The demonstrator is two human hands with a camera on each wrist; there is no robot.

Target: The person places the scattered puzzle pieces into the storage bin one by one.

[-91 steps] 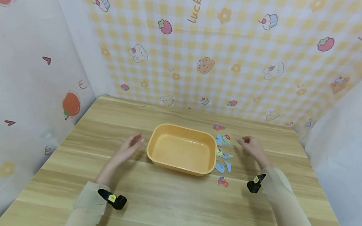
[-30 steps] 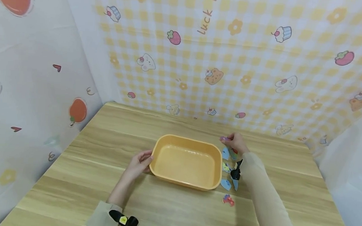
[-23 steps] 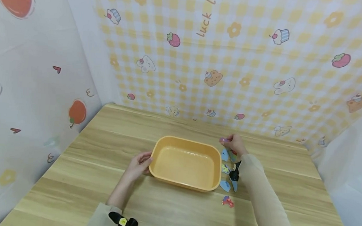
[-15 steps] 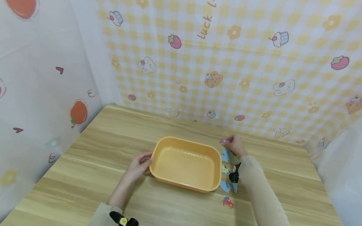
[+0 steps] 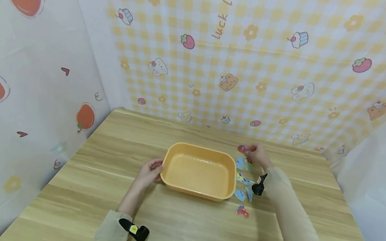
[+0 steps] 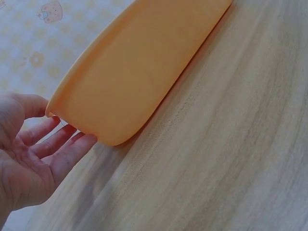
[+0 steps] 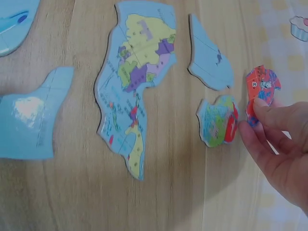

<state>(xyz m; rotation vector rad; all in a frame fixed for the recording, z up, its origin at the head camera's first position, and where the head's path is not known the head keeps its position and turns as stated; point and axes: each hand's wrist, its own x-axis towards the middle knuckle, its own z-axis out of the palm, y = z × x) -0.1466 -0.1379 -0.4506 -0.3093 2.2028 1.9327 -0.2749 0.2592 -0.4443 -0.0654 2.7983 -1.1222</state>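
My left hand (image 5: 149,173) grips the left end of an orange-yellow plastic tub (image 5: 194,195). In the left wrist view, the thumb is at the rim and the other fingers sit under it against the tub wall (image 6: 130,72). At the far right, my right hand (image 5: 258,154) pinches the edge of a red and purple map puzzle piece (image 7: 263,85), the thumb on its printed face. Beside that hand lie a green and red piece (image 7: 219,121) and a pale blue piece (image 7: 208,57). A long yellow and purple map piece (image 7: 142,45) lies further along.
More blue puzzle pieces (image 5: 240,195) lie in a column along the tub's right side, with a red and blue piece (image 5: 242,211) nearest me. A checked cloth wall (image 5: 195,63) rises behind the wooden table (image 5: 182,220), with white sheets at both sides.
Since three seconds ago, my left hand has taken hold of the tub and my right hand has reached the farthest puzzle piece. In the last half second, the right hand shifted slightly right.
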